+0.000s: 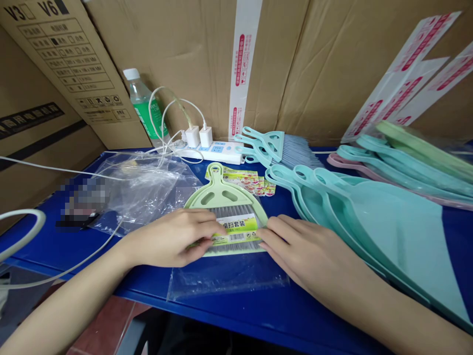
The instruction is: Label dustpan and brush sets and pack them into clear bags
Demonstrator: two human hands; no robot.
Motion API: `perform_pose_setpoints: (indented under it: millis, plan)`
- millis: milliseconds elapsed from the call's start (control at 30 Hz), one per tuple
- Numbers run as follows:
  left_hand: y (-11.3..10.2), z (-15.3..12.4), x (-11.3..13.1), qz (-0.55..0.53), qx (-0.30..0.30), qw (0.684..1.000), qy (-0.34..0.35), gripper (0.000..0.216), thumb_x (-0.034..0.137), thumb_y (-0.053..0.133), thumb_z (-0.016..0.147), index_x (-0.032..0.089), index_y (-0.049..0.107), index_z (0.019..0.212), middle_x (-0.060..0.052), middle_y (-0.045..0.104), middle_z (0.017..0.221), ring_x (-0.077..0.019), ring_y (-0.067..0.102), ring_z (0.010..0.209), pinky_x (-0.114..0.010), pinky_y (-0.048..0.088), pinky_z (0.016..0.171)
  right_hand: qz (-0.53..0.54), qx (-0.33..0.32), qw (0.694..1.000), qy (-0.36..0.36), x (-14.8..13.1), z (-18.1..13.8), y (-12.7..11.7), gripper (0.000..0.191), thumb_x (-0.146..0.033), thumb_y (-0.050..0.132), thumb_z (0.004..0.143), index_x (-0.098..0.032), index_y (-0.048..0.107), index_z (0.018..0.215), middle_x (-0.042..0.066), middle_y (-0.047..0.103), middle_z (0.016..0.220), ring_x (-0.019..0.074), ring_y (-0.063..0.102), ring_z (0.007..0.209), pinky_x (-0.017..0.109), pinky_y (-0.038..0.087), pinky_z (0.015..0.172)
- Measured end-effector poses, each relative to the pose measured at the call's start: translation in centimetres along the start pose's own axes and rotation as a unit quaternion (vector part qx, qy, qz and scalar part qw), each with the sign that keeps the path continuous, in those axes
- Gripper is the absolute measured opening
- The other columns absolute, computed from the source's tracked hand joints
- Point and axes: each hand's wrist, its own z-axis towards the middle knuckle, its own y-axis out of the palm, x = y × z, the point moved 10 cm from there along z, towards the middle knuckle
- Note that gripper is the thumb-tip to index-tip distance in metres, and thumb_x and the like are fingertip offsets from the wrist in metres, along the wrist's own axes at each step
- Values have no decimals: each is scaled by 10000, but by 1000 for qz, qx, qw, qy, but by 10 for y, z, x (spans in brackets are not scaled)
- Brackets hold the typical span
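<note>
A light green dustpan (215,190) lies flat on the blue table, with a grey-bristled brush (242,211) nested in it. Across the bristles rests a yellow-green and white printed label (236,225). The thumb and forefinger of my left hand (177,236) pinch the label's left end. At its other end, my right hand (306,246) has closed fingertips on the label, beside the dustpan's right rim. Beneath the dustpan spreads a clear plastic bag (229,281).
Several turquoise dustpans (399,222) are stacked at right, below wrapped sets (417,158). Turquoise brushes (275,145) and more labels (251,181) lie behind. A power strip (221,152), bottle (146,108), white cables and loose plastic bags (148,187) stand left, before cardboard boxes (185,59).
</note>
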Motion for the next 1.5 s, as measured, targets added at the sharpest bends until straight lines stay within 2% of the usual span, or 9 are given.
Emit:
perform_pose_setpoints:
  millis: [533, 967, 1167, 1500]
  plan:
    - [-1, -1, 1, -44, -4, 999, 8, 221, 116, 494, 939, 167, 702, 991, -43, 655, 848, -134, 613, 692, -238, 469, 606, -4, 6, 1000, -3, -3, 0, -2, 285, 10, 456, 860, -199, 581, 711, 5, 547, 668, 172, 487, 601, 305, 329, 550]
    - [0, 0, -4, -23, 17, 999, -30, 201, 148, 453, 957, 174, 644, 1014, -31, 628, 816, -135, 591, 662, -252, 447, 588, -46, 33, 998, -17, -10, 2, -6, 328, 50, 420, 835, -182, 612, 708, 17, 560, 642, 175, 473, 621, 320, 343, 557]
    - [4, 4, -1, 2, 34, 999, -24, 191, 181, 415, 985, 175, 579, 888, -19, 588, 817, -126, 549, 636, -249, 418, 573, -40, 35, 999, -14, -11, 2, -5, 310, 20, 439, 863, -185, 614, 709, 15, 556, 641, 181, 476, 620, 325, 330, 559]
    - [-1, 3, 0, 0, 45, 999, -10, 198, 199, 388, 1014, 185, 569, 936, -14, 617, 812, -124, 548, 605, -251, 419, 558, -33, 42, 998, -11, -13, 2, -5, 289, 7, 456, 873, -178, 636, 746, 17, 587, 660, 178, 497, 634, 324, 338, 563]
